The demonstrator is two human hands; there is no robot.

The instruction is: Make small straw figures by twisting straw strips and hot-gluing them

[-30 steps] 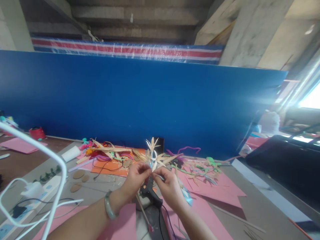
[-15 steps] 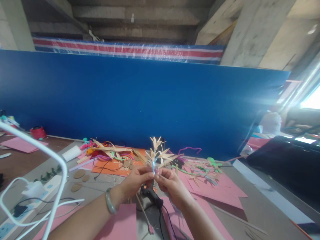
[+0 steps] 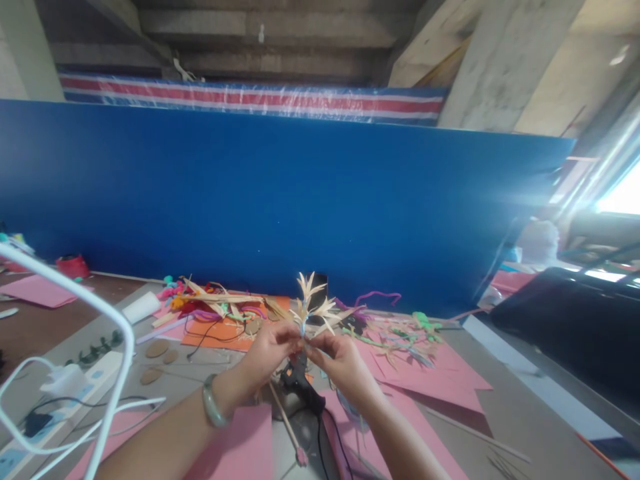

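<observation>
My left hand and my right hand meet near the middle of the view, fingertips pinched on the light-blue stem of a small dried-husk flower bunch. Its pale, pointed petals stand upright above my fingers in several clusters. The lower stem is hidden by my fingers. Below my hands a black glue gun lies on the table with its cord running toward me. Beside it rests a thin stick with a pink tip.
Pink sheets and an orange sheet cover parts of the table. Dried husks and pipe cleaners lie at the back left. A white power strip and a white curved tube are on the left. A blue panel stands behind.
Both hands have slid slightly left and the flower bunch has turned a little, its blue stem now showing less above my fingers. The whole view has shifted slightly.
</observation>
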